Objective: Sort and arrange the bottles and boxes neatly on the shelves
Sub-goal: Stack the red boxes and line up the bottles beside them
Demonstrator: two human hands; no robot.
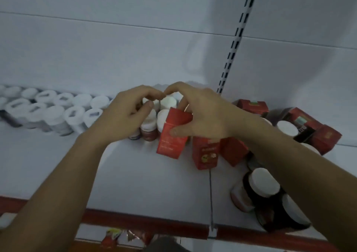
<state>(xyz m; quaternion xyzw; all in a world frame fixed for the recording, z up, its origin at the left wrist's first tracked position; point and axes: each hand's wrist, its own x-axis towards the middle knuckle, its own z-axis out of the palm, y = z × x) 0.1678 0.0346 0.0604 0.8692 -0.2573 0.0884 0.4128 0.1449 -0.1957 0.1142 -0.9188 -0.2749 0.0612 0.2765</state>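
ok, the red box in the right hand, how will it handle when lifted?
Red box looks like thin cardboard: probably light, and likely to dent under a hard pinch. Tall and narrow, so apt to tip if pushed high; flat faces won't roll.

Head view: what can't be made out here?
All in the head view:
- Whether the left hand grips a bottle: its curled fingers hide the contact.
- The count of small bottles behind the red box that the right hand holds: both hands cover them.
- The red box print: blurred.
- Some dark jars at right: covered by the right forearm.
- The packets below the shelf: cut off by the bottom edge.
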